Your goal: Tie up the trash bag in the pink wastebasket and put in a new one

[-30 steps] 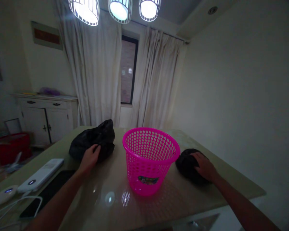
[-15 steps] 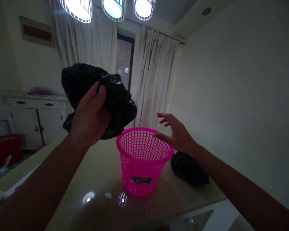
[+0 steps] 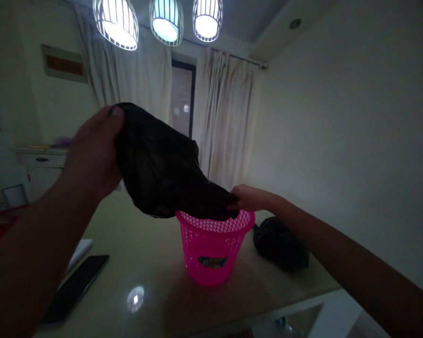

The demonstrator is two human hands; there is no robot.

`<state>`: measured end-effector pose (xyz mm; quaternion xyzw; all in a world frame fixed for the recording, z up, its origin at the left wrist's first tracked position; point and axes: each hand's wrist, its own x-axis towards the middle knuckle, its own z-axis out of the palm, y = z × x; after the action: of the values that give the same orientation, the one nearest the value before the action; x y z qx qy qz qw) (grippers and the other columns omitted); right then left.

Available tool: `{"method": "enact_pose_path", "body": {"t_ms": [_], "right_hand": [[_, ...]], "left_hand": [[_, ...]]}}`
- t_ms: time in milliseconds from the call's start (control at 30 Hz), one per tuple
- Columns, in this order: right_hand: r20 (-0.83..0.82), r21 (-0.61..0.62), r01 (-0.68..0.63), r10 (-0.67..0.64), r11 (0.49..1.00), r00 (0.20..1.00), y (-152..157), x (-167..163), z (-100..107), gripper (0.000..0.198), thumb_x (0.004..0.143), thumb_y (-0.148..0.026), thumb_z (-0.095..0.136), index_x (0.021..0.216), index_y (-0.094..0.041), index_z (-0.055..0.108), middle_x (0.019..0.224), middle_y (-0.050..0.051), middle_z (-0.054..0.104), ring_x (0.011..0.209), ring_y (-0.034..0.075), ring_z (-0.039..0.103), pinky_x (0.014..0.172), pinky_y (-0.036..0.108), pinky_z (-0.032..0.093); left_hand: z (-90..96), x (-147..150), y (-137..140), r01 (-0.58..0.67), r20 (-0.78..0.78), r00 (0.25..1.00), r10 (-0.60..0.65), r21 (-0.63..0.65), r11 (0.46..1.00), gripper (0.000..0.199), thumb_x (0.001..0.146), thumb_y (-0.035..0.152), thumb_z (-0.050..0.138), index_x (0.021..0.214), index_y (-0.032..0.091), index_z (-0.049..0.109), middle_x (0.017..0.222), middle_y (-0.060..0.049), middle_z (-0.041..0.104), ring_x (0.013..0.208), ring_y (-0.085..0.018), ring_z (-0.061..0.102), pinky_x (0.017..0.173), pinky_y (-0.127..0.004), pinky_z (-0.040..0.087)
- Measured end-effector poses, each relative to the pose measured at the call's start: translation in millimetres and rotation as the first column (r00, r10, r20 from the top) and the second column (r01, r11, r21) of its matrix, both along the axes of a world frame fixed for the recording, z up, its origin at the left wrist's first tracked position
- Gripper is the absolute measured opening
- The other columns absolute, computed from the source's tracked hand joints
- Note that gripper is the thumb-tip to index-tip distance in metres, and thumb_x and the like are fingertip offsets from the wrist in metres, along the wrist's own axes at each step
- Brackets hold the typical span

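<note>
Above the pale desk, a black bag hangs stretched between two bare hands, sloping from a high left end to a low right end. Left grip closed on the upper left edge, thumb laid against the plastic; from where I stand the other fingers are mostly out of sight. Right grip closed too, pinching the narrow lower end, fingertips partly lost in the dark folds. Directly below, a pink basket stands upright, perforated wall, dark label on its front. The bag crosses the view of the far rim; whether plastic touches rim, I cannot tell. Second black bundle lies crumpled on the desk just right of the basket, under the right forearm, held by neither hand. Left side of the desk: dark phone lying flat, corner of a white device beside it, the rest hidden behind the left forearm. Round spot of light on the glossy desktop near the phone. Overhead, three lit caged lamps; behind, pale curtains flanking a narrow window. Light dim elsewhere.
</note>
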<state>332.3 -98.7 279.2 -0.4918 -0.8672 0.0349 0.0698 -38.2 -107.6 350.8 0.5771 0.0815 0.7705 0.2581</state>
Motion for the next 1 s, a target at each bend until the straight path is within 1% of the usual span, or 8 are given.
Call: {"method": "enact_pose_path", "body": {"t_ms": [133,233,333,433,667,767,867,1000], "right_hand": [[0.017,-0.096,0.049,-0.048,0.994,0.999,1,16,14,0.035,0.059,-0.029,0.101,0.089,-0.022,0.083,0.073,-0.003,0.075,0.060,0.015,0.065,0.055,0.024,0.045],[-0.159,-0.034,0.032,-0.037,0.999,0.987,-1,19,29,0.065,0.061,-0.041,0.102,0.119,-0.021,0.080,0.106,0.006,0.082,0.078,0.019,0.073,0.066,0.028,0.057],[-0.322,0.202,-0.032,0.098,0.979,0.942,-4,12,31,0.047,0.084,-0.038,0.084,0.126,-0.019,0.074,0.112,0.008,0.081,0.093,0.022,0.074,0.079,0.031,0.060],[-0.349,0.389,0.064,0.083,0.919,0.934,-4,3,18,0.022,0.093,-0.023,0.063,0.112,-0.020,0.073,0.104,0.007,0.081,0.095,0.025,0.074,0.080,0.031,0.055],[-0.386,0.544,0.286,-0.068,0.789,0.920,2,41,-20,0.027,0.097,-0.022,0.043,0.106,-0.020,0.068,0.101,0.014,0.080,0.094,0.029,0.075,0.082,0.035,0.052],[-0.430,0.633,0.358,-0.073,0.686,0.900,0,67,-39,0.031,0.097,-0.028,0.043,0.116,-0.020,0.067,0.108,0.014,0.080,0.100,0.030,0.076,0.085,0.036,0.053],[-0.490,0.659,0.465,-0.132,0.592,0.862,-5,89,-62,0.041,0.094,-0.033,0.045,0.127,-0.020,0.063,0.108,0.012,0.081,0.097,0.031,0.077,0.081,0.036,0.054],[-0.443,0.640,0.533,-0.301,0.554,0.845,-9,116,-97,0.055,0.093,-0.041,0.042,0.137,-0.014,0.061,0.103,0.016,0.081,0.088,0.034,0.078,0.073,0.037,0.051]], "left_hand": [[-20.3,49,-6,0.180,-0.469,0.862,-0.190,-0.068,0.981,0.042,0.099,0.035,0.082,0.135,0.018,0.068,0.097,-0.004,0.080,0.090,-0.023,0.079,0.085,-0.041,0.070],[-34.4,84,-17,0.188,-0.740,0.667,-0.085,0.057,0.981,0.031,0.104,0.033,0.069,0.132,0.021,0.070,0.101,-0.005,0.080,0.088,-0.023,0.078,0.076,-0.034,0.067],[-45.1,109,-23,0.127,-0.771,0.635,0.051,0.169,0.977,0.026,0.105,0.025,0.057,0.126,0.019,0.072,0.109,-0.005,0.079,0.101,-0.023,0.075,0.092,-0.036,0.065],[-54.5,120,-24,0.137,-0.773,0.635,0.005,0.119,0.983,0.031,0.104,0.019,0.053,0.130,0.019,0.071,0.114,-0.005,0.079,0.105,-0.021,0.074,0.099,-0.037,0.062],[-85.5,92,-17,0.015,-0.752,0.659,-0.026,-0.021,1.000,0.034,0.102,0.031,0.063,0.134,0.022,0.070,0.113,-0.006,0.080,0.099,-0.021,0.076,0.085,-0.036,0.064],[-104.2,75,-13,-0.136,-0.868,0.466,0.171,0.121,0.983,0.047,0.093,0.039,0.079,0.137,0.025,0.071,0.127,-0.010,0.079,0.112,-0.029,0.076,0.093,-0.043,0.063],[-121.4,66,-14,-0.168,-0.928,0.245,0.282,0.245,0.955,0.014,0.099,0.032,0.073,0.108,0.025,0.080,0.104,-0.006,0.080,0.098,-0.027,0.076,0.089,-0.041,0.060],[-142.4,61,-29,-0.069,-0.849,0.456,0.268,0.266,0.961,0.021,0.111,0.024,0.057,0.105,0.024,0.077,0.103,-0.005,0.078,0.094,-0.019,0.074,0.082,-0.030,0.057]]}}
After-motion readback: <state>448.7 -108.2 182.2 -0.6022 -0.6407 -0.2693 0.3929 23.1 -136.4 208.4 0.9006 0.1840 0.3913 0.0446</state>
